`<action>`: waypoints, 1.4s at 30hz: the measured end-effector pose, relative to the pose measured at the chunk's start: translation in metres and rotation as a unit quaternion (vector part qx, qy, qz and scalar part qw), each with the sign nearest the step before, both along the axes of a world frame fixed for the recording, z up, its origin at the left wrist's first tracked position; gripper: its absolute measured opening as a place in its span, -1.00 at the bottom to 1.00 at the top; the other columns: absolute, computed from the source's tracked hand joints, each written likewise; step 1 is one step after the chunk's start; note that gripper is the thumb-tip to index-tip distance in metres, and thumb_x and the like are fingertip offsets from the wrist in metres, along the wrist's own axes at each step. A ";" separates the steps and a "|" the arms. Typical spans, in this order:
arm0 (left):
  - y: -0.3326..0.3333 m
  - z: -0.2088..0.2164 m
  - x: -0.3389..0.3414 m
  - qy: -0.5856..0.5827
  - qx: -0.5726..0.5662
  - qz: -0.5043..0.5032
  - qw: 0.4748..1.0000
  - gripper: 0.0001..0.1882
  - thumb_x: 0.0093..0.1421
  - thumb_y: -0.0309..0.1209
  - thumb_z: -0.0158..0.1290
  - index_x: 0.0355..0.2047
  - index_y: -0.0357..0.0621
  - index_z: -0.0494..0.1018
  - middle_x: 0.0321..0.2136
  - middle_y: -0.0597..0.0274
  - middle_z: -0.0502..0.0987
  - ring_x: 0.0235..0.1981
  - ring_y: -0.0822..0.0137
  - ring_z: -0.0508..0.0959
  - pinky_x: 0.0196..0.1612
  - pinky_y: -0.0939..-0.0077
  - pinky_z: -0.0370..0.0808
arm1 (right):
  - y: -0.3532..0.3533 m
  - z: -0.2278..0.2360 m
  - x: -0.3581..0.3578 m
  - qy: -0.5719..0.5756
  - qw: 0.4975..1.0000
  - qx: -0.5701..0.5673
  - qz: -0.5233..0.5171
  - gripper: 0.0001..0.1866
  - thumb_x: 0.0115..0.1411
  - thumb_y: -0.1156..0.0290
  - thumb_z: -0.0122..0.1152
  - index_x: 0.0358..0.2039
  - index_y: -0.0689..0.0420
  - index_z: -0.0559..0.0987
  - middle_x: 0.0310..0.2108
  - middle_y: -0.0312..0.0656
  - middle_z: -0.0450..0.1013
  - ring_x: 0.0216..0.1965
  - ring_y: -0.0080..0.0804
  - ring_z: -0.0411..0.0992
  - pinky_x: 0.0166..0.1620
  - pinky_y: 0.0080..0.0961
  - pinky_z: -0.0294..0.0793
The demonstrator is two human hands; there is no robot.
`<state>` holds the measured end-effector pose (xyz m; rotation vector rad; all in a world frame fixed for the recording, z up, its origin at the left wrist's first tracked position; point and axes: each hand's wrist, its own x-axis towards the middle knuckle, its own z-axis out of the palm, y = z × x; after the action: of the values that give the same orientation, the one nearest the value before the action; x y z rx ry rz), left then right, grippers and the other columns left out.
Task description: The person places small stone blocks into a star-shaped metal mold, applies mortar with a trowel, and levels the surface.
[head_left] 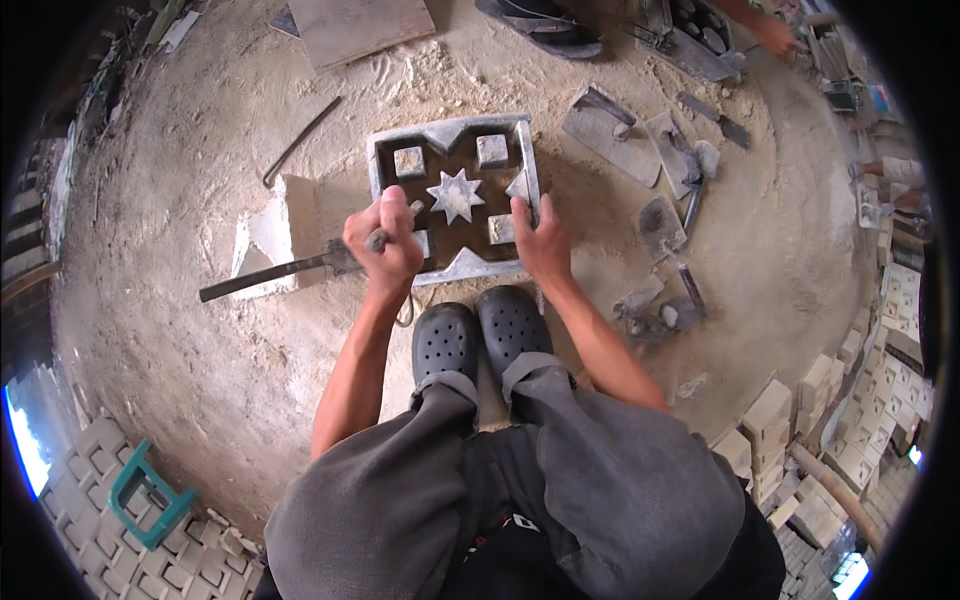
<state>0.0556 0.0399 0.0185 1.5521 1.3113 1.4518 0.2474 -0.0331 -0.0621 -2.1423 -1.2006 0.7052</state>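
A grey metal mould (400,134) with an eight-pointed star (456,196) in its middle lies on the dusty ground in front of my feet. Square blocks stand in its corners, and triangular pieces jut in from its sides. My left hand (384,240) is closed in a fist at the mould's left side, round a metal handle whose grip is mostly hidden. A long dark bar (265,280) sticks out leftward beside that fist. On the opposite side, my right hand (543,240) grips the mould's right wall, thumb on top; its other fingers are largely hidden.
A pale broken block (268,235) and a bent rod (303,140) lie left. Trowels (610,130) and other dusty hand tools are spread right. A board (360,30) is at the far side. Pale blocks (768,420) are stacked near right; another person's hand (775,35) shows far right.
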 end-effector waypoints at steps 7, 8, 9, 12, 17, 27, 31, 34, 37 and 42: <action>0.007 -0.012 -0.014 -0.040 -0.001 0.008 0.999 -0.49 0.33 -0.30 -0.11 -0.77 -0.25 0.23 -0.82 0.34 0.22 -0.76 0.54 0.20 -0.67 0.49 0.10 | 0.008 0.010 -0.011 0.005 1.000 -0.011 -0.014 -0.43 0.30 -0.10 0.00 -0.18 0.28 0.44 -0.33 0.30 0.51 -0.22 0.33 0.47 -0.18 0.06 0.44; 0.009 -0.014 -0.013 -0.026 -0.049 0.012 0.998 -0.48 0.34 -0.31 -0.12 -0.77 -0.26 0.25 -0.83 0.35 0.23 -0.75 0.55 0.21 -0.67 0.50 0.09 | 0.009 0.007 -0.012 0.000 1.000 0.002 -0.014 -0.43 0.30 -0.10 0.00 -0.17 0.28 0.44 -0.33 0.30 0.51 -0.23 0.33 0.47 -0.18 0.05 0.44; 0.005 -0.006 -0.003 -0.039 -0.054 0.013 0.998 -0.49 0.35 -0.35 -0.16 -0.78 -0.21 0.18 -0.83 0.36 0.21 -0.76 0.55 0.18 -0.67 0.52 0.07 | 0.000 -0.001 -0.005 -0.010 1.000 0.005 -0.014 -0.43 0.30 -0.10 0.00 -0.17 0.28 0.45 -0.33 0.30 0.51 -0.23 0.33 0.47 -0.18 0.05 0.44; 0.004 0.026 -0.008 -0.077 0.010 -0.008 0.997 -0.48 0.33 -0.35 -0.11 -0.80 -0.28 0.23 -0.84 0.35 0.23 -0.75 0.55 0.21 -0.67 0.51 0.08 | 0.004 0.004 -0.002 0.016 1.000 -0.013 0.000 -0.44 0.30 -0.09 0.01 -0.18 0.27 0.45 -0.32 0.30 0.52 -0.23 0.33 0.48 -0.19 0.04 0.45; 0.007 -0.017 -0.015 0.017 0.022 -0.009 1.000 -0.50 0.35 -0.39 -0.19 -0.78 -0.20 0.14 -0.83 0.37 0.17 -0.77 0.53 0.18 -0.68 0.52 0.05 | 0.006 0.003 -0.009 0.019 1.000 -0.016 0.012 -0.41 0.30 -0.09 0.00 -0.12 0.31 0.46 -0.30 0.32 0.51 -0.20 0.34 0.46 -0.17 0.05 0.44; 0.013 -0.013 -0.026 -0.040 -0.043 -0.074 0.995 -0.50 0.33 -0.36 -0.15 -0.79 -0.20 0.16 -0.83 0.35 0.19 -0.77 0.55 0.10 -0.67 0.50 0.01 | 0.007 0.012 -0.008 0.034 0.998 -0.044 0.022 -0.33 0.30 -0.11 -0.01 -0.03 0.38 0.45 -0.24 0.36 0.50 -0.14 0.32 0.47 -0.10 0.00 0.45; 0.016 0.009 -0.034 -0.096 -0.080 -0.186 0.975 -0.51 0.31 -0.39 -0.17 -0.81 -0.21 0.12 -0.84 0.36 0.18 -0.79 0.50 0.12 -0.69 0.48 0.02 | 0.007 0.003 -0.005 0.006 1.000 -0.023 0.004 -0.27 0.30 -0.13 -0.01 0.05 0.42 0.42 -0.16 0.38 0.48 -0.07 0.30 0.45 -0.02 -0.04 0.44; 0.021 0.038 -0.031 -0.022 -0.005 -0.272 0.962 -0.51 0.26 -0.34 -0.09 -0.80 -0.20 0.11 -0.83 0.37 0.14 -0.78 0.45 0.12 -0.67 0.44 0.06 | 0.005 0.000 0.001 0.020 0.998 -0.053 -0.001 -0.24 0.29 -0.15 -0.01 0.07 0.42 0.41 -0.12 0.38 0.47 -0.04 0.29 0.44 0.02 -0.06 0.43; 0.029 0.027 -0.047 -0.098 -0.019 -0.309 0.946 -0.48 0.28 -0.30 -0.10 -0.83 -0.11 0.12 -0.85 0.39 0.14 -0.82 0.45 0.09 -0.73 0.47 0.02 | 0.006 0.000 -0.008 0.013 0.999 -0.042 -0.007 -0.22 0.29 -0.16 -0.02 0.09 0.42 0.40 -0.10 0.37 0.47 -0.01 0.29 0.43 0.04 -0.07 0.42; 0.042 0.015 -0.071 -0.309 -0.072 -0.304 0.898 -0.48 0.34 -0.27 -0.16 -0.79 -0.01 0.05 -0.87 0.39 0.05 -0.85 0.50 0.04 -0.78 0.49 -0.03 | 0.009 0.006 -0.005 0.032 0.997 -0.069 0.011 -0.19 0.29 -0.19 -0.04 0.11 0.44 0.38 -0.07 0.39 0.45 0.01 0.29 0.42 0.07 -0.07 0.40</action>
<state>-0.0153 0.0820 0.0330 1.1089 0.4777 1.2392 0.2427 -0.0246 -0.0558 -2.2030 -1.1739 0.8826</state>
